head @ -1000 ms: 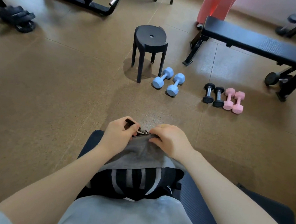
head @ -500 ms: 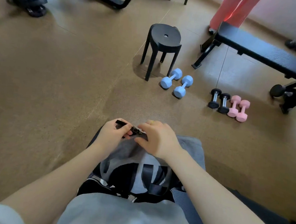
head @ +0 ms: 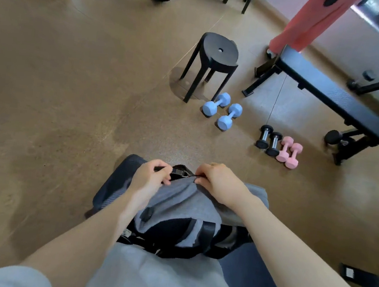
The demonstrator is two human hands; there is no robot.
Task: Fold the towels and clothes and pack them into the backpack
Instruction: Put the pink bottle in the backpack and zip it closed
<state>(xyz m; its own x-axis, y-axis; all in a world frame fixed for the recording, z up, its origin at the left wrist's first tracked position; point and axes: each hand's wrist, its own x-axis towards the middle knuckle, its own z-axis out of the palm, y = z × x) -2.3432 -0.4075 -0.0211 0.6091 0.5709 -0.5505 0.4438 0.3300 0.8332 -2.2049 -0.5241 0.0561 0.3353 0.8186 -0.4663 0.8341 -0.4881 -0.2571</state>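
The grey backpack (head: 184,203) lies on the person's lap under both hands, and the step in hand looks like closing it, which would put the packing near its end. The left hand (head: 150,176) has its fingers curled round a black strap (head: 177,171) at the bag's far edge, while the right hand (head: 219,181), just beside it, pinches what seems a zipper pull (head: 193,176) at its fingertips. The next move probably calls for the left hand to brace the fabric taut while the right draws the pull along the seam.
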